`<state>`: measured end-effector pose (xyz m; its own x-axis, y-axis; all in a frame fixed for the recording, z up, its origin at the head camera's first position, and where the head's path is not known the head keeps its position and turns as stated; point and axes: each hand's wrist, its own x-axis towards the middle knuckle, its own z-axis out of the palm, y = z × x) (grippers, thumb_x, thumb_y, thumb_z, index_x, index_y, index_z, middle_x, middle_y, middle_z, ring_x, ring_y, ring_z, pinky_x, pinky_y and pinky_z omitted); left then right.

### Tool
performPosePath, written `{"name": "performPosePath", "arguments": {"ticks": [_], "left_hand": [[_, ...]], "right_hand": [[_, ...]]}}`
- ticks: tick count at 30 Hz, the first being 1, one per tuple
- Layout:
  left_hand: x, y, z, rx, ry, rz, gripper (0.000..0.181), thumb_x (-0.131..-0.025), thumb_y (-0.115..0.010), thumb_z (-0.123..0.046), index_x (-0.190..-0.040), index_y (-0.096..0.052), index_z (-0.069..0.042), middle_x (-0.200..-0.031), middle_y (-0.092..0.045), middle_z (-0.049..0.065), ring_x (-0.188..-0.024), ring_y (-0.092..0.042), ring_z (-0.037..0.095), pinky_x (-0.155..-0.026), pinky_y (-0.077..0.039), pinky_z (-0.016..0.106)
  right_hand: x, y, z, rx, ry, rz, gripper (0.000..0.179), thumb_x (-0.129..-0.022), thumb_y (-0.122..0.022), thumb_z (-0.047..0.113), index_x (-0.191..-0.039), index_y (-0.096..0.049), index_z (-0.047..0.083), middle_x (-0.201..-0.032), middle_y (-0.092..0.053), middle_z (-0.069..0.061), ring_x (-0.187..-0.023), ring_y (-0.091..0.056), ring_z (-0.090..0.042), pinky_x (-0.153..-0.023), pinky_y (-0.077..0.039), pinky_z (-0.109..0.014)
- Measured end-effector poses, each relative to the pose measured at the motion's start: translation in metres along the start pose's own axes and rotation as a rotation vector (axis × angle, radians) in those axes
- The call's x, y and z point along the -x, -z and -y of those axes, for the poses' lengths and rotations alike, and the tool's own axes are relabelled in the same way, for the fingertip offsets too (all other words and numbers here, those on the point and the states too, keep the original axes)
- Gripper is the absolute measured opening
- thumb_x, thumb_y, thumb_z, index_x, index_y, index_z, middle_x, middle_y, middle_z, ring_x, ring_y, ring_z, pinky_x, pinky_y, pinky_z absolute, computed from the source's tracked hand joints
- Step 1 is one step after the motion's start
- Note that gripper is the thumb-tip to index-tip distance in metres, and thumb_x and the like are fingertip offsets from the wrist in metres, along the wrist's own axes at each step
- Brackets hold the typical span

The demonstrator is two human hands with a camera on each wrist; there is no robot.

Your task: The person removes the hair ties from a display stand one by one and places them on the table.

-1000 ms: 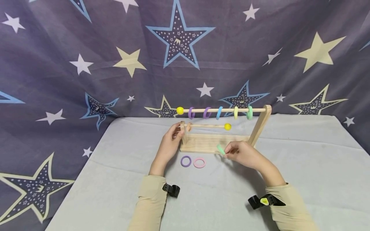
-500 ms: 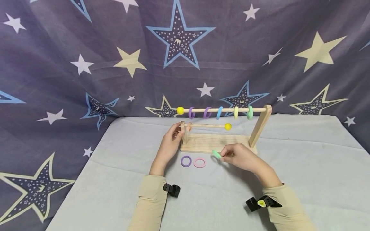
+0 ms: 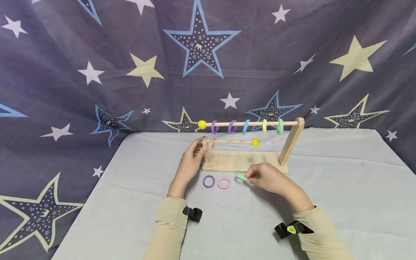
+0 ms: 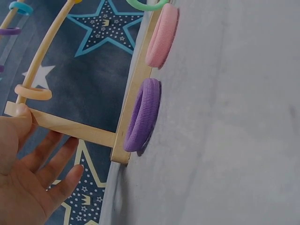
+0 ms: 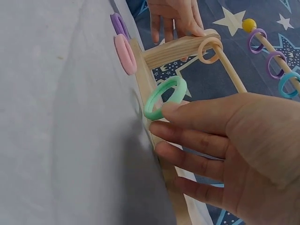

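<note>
My right hand [image 3: 268, 178] pinches a mint green hair tie [image 5: 152, 104] between thumb and index finger, just in front of the wooden stand's base [image 3: 240, 164]. The other right fingers extend below it. With the thumb on one side and fingers on the other, my left hand [image 4: 40, 173] holds the stand's short post [image 4: 75, 126]. A peach hair tie [image 4: 35, 93] hangs on the lower rod [image 3: 234, 141] beside that post. On the table, a purple hair tie [image 3: 208, 181] and a pink hair tie [image 3: 224, 183] lie side by side before the base.
The upper rod [image 3: 253, 124] carries several spaced hair ties, among them a blue one [image 3: 246, 126] and a yellow one [image 3: 264, 126]. Yellow balls cap both rods' free ends. A tall post [image 3: 291, 142] rises at the right. Star-patterned cloth [image 3: 201, 90] hangs behind the grey table [image 3: 240, 231].
My right hand has moved left and down toward the table with the green hair tie, bringing it near the pink one. The left hand stays on the post.
</note>
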<state>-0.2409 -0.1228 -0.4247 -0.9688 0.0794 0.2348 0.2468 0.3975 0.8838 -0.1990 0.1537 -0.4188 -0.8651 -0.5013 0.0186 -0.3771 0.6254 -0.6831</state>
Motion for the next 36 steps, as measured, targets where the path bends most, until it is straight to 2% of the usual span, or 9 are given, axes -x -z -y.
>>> {"name": "performPosePath", "arguments": {"ticks": [7,20,36], "left_hand": [[0.0002,0.0,-0.0004,0.002,-0.007,-0.001,0.044,-0.103,-0.054,-0.028,-0.143,-0.051,-0.01,-0.125,-0.063,0.018,-0.114,-0.061,0.03,-0.099,-0.048,0.043],[-0.0006,-0.0001,-0.0002,-0.003,0.0,0.001,0.043,-0.103,-0.053,-0.026,-0.143,-0.05,-0.01,-0.126,-0.063,0.018,-0.114,-0.061,0.03,-0.1,-0.047,0.043],[0.0003,0.0006,-0.0022,-0.015,0.015,0.007,0.045,-0.103,-0.053,-0.03,-0.144,-0.05,-0.011,-0.127,-0.062,0.017,-0.115,-0.06,0.029,-0.1,-0.046,0.043]], "right_hand": [[0.0007,-0.0018,0.0035,0.023,0.013,0.002,0.007,-0.086,-0.073,0.002,-0.087,-0.072,0.008,-0.083,-0.07,0.005,-0.08,-0.064,-0.008,-0.075,-0.054,-0.03],[0.0009,-0.0024,0.0025,0.022,-0.009,0.037,0.008,-0.086,-0.075,0.003,-0.087,-0.072,0.01,-0.081,-0.068,0.006,-0.076,-0.06,-0.007,-0.07,-0.052,-0.027],[0.0008,-0.0021,-0.0003,-0.021,0.003,0.048,0.009,-0.087,-0.073,0.001,-0.093,-0.073,0.007,-0.083,-0.068,0.005,-0.076,-0.06,-0.008,-0.07,-0.052,-0.027]]}}
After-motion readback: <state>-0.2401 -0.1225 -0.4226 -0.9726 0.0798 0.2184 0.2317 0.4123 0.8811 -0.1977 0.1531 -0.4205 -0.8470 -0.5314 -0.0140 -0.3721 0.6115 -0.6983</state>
